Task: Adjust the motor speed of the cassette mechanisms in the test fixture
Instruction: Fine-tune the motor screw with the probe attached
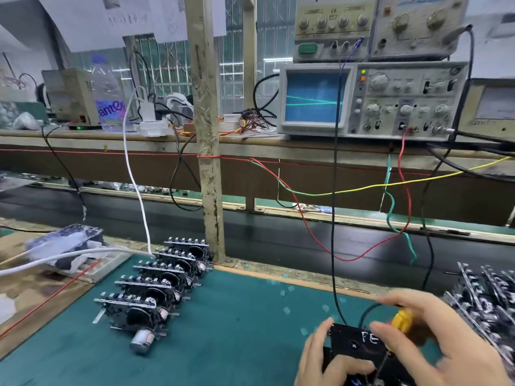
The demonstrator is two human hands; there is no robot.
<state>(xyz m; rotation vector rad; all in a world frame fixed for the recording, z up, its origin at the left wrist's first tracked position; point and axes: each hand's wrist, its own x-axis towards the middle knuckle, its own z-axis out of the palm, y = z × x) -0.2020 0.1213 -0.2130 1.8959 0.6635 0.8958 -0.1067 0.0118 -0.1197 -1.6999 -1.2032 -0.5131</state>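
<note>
Screwdriver [401, 320], yellow ribbed plastic handle, pinched in my right hand [434, 338] so its thin shaft points down into the black box-shaped fixture [354, 344] at the green mat's [237, 330] near edge; my left hand [326, 358] grips the fixture's side to steady it, I judge, while the blue scope screen [315, 97] sits ahead for reading the trace

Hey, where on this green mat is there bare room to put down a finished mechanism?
The bare stretch of green mat between the row of mechanisms and the black fixture is free. The right edge is crowded by the pile of mechanisms; both hands work at the fixture.
</note>
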